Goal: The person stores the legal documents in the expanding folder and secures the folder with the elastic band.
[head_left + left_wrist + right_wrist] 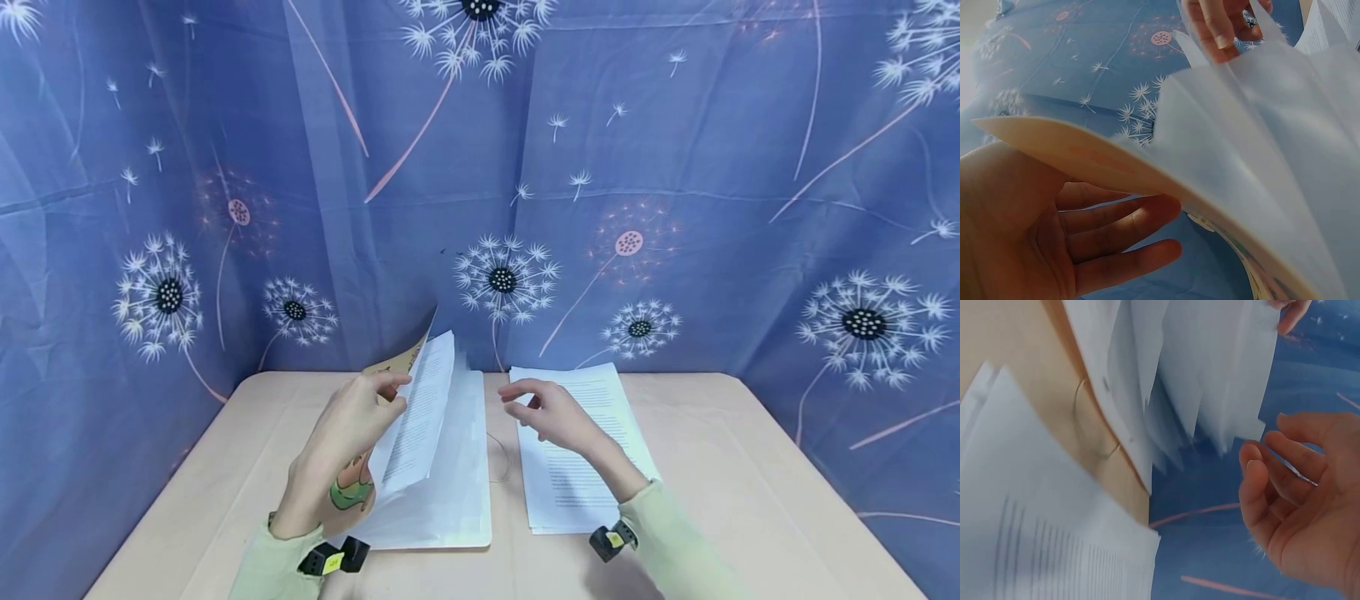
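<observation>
A display-book folder stands partly open, with a brown cartoon-printed cover (352, 493) and translucent plastic sleeves (457, 467). Printed text shows on a raised page (426, 417) inside it. My left hand (352, 425) holds the cover and raised leaves up at their upper left part; in the left wrist view several fingers (1122, 237) lie behind the cover, the thumb hidden. My right hand (551, 412) hovers over a stack of printed sheets (585, 483), fingers loosely bent and holding nothing. In the right wrist view its fingertips (1254, 475) are close to the leaves' corners.
A thin elastic loop (504, 458) sticks out from the folder's right edge onto the beige table (720, 483). Blue dandelion-print cloth (420, 250) hangs behind and at both sides. The paper stack lies just right of the folder.
</observation>
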`<state>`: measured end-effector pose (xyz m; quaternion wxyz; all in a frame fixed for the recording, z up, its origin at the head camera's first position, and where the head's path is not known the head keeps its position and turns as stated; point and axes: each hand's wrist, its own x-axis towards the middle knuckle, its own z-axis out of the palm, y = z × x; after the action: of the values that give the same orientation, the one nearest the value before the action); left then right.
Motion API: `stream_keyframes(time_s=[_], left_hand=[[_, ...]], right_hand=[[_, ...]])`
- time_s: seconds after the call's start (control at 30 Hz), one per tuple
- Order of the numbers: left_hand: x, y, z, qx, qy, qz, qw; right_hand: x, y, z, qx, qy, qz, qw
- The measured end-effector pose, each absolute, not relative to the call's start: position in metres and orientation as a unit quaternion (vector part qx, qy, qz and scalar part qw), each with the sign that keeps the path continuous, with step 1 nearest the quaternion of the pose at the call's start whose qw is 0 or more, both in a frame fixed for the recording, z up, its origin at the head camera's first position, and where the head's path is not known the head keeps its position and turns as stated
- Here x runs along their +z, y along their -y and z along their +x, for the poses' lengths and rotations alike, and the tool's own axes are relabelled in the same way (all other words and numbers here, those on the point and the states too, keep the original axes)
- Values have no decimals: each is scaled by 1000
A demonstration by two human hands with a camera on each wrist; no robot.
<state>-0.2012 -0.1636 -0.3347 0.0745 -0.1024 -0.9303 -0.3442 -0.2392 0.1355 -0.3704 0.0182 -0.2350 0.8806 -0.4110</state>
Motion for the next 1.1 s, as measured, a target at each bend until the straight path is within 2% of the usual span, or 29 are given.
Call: stream_keyframes(time_s=[0.3, 1.1], left_hand=[[-335, 164, -202, -342, 932, -100, 70], [-333, 167, -202, -345, 931, -98, 65]], right_hand=[[-385, -167, -242, -412, -892, -187, 16], [-413, -246, -243, -395, -908, -141, 13]])
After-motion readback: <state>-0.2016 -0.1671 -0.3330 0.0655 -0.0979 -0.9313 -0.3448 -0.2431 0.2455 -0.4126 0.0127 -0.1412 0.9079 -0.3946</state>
